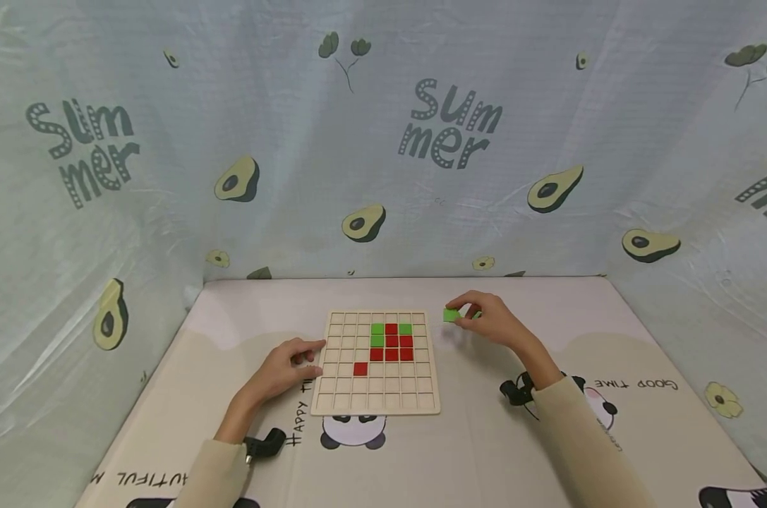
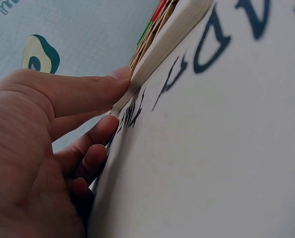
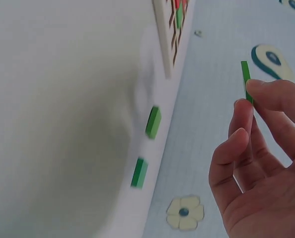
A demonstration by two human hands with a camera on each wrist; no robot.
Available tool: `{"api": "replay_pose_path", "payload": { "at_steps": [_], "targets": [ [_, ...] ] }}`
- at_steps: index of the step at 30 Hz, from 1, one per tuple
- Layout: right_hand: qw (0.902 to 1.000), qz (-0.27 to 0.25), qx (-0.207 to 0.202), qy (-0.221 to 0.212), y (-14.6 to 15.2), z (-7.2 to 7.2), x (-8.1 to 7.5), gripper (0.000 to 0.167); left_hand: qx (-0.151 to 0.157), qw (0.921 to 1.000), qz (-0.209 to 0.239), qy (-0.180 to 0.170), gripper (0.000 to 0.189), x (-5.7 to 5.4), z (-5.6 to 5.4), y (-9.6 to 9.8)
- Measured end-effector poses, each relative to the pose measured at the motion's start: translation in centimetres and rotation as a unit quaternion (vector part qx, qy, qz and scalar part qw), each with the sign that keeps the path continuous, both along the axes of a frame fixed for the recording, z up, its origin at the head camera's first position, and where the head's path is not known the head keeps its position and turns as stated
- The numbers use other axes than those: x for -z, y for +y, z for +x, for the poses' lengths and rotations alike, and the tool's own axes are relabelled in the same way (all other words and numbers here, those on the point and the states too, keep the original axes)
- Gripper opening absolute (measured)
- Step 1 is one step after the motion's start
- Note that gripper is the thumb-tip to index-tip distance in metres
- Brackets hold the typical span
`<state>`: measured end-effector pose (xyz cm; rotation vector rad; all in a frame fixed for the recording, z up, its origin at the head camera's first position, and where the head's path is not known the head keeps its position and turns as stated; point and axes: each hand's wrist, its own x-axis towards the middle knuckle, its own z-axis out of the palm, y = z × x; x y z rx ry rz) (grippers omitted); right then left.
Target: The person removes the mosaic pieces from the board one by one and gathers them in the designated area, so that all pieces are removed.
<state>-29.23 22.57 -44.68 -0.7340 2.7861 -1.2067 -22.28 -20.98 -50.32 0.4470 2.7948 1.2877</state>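
The right hand [image 1: 490,323] pinches a flat green square tile [image 1: 450,315] — probably light, stiff, best held by its edges — while the spread left hand [image 1: 284,364] touches a pale wooden grid board [image 1: 342,402].

Board [image 1: 375,387], smooth matt wood; tiles [image 1: 391,341], smooth; sleeves [image 1: 583,430], matt cloth; far wall covering [image 1: 294,134], faintly glossy, plastic-like sheeting.

Board [image 1: 351,402] lies on table [image 1: 459,451], tiles [image 1: 391,341] in its cells. Left hand [image 1: 286,367] at its left edge, right hand [image 1: 490,321] and held tile [image 1: 451,315] right of it. Loose tiles [image 3: 153,122] also lie right; curtain [image 1: 294,247] hangs behind table.
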Motion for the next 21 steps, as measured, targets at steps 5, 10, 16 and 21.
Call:
{"api": "replay_pose_path", "payload": {
  "at_steps": [5,10,16,21],
  "targets": [
    [0.9997,0.01,0.023,-0.004,2.4,-0.1,0.1,0.032,0.001,1.0,0.002,-0.001,0.054,0.0,0.0,0.0],
    [0.9981,0.027,0.053,-0.014,4.4,-0.6,0.3,0.032,0.004,1.0,0.002,0.0,0.054,0.1,-0.1,0.0],
    [0.9966,0.041,0.067,-0.025,6.5,-1.2,1.0,0.031,0.006,1.0,0.003,0.002,0.054,0.2,-0.2,-0.1],
    [0.995,0.048,0.077,-0.043,8.1,-1.8,1.7,0.032,0.008,0.9999,0.006,0.003,0.053,0.2,-0.1,-0.2]
  ]
}}
